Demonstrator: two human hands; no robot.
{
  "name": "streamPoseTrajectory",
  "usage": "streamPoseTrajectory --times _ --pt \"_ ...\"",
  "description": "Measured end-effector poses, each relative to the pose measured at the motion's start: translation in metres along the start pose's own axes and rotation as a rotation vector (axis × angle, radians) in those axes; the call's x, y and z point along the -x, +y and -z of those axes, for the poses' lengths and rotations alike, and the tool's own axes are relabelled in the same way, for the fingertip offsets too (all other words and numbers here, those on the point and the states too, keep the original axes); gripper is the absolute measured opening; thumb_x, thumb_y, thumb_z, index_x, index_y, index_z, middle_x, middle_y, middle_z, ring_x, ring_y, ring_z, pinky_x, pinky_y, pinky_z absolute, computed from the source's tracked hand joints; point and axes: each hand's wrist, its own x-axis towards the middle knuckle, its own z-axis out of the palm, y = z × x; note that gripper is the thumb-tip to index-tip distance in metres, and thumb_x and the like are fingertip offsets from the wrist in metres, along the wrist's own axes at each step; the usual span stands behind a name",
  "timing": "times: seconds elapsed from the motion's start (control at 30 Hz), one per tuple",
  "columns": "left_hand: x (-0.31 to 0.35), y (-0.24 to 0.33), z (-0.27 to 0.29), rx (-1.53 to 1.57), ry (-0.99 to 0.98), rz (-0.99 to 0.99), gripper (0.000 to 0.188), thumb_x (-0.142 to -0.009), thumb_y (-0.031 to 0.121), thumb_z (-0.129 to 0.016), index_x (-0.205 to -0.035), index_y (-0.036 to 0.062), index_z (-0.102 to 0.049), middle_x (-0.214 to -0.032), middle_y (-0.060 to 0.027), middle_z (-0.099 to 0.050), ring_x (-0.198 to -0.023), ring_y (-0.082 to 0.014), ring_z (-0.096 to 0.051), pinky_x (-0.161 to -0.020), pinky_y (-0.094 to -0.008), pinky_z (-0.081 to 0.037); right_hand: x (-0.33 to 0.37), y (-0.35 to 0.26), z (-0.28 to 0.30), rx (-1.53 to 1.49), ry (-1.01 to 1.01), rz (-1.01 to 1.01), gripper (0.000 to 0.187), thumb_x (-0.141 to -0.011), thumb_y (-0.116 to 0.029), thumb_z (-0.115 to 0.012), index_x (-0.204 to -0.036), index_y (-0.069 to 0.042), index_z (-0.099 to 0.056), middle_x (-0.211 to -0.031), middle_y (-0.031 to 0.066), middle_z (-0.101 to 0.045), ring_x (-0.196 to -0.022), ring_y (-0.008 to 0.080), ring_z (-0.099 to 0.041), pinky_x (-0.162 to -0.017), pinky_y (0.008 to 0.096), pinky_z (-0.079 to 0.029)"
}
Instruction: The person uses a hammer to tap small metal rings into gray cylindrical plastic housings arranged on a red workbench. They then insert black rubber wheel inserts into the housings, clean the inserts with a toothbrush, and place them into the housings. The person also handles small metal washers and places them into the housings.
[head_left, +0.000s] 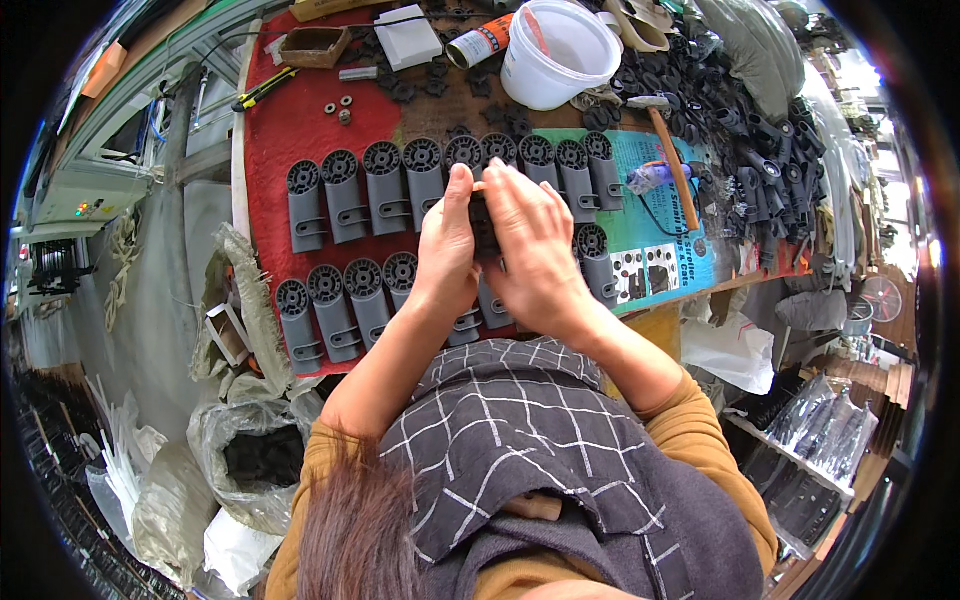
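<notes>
My left hand (447, 240) and my right hand (530, 240) come together over the middle of the worktable, palms facing each other. Between them they press a dark plastic part (484, 228), mostly hidden by my fingers, so its full shape does not show. Grey tubular plastic fittings with round ribbed ends stand in two rows around my hands. A far-row fitting (384, 185) is left of my fingers, and another (574, 178) is to the right. The near row includes a fitting (332, 312) left of my left forearm and one (597, 265) beside my right wrist.
At the back stand a white bucket (560, 55), an orange-labelled can (480, 42) and a white box (408, 38). A hammer (675, 165) lies right, beside a heap of black plastic parts (770, 175). A yellow-black cutter knife (265, 90) rests at the left edge.
</notes>
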Motion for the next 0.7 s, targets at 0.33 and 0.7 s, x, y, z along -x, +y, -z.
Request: streamPoseTrajectory --times 0.33,0.7 --pt "-0.012 -0.006 -0.009 0.064 0.064 0.121 0.049 -0.095 0.057 -0.047 -0.105 0.0102 -0.060 -0.097 -0.0035 -0.065 -0.086 -0.0148 -0.065 -0.073 -0.0299 -0.054 -0.015 0.026 0.016 -0.066 -0.130 0.081 0.076 -0.066 -0.007 -0.070 -0.137 0.001 -0.044 -0.128 0.0153 -0.049 -0.117 0.0341 -0.046 -0.101 0.0432 -0.036" --pt "-0.034 -0.009 -0.003 0.064 0.043 0.218 0.053 -0.095 0.060 -0.043 -0.104 0.0106 -0.062 -0.094 -0.0038 -0.066 -0.083 -0.0151 -0.065 -0.075 -0.0310 -0.054 -0.016 0.036 0.009 -0.039 -0.070 -0.026 0.079 -0.066 -0.009 -0.070 -0.139 0.001 -0.042 -0.134 0.0161 -0.047 -0.124 0.0310 -0.044 -0.108 0.0433 -0.029"
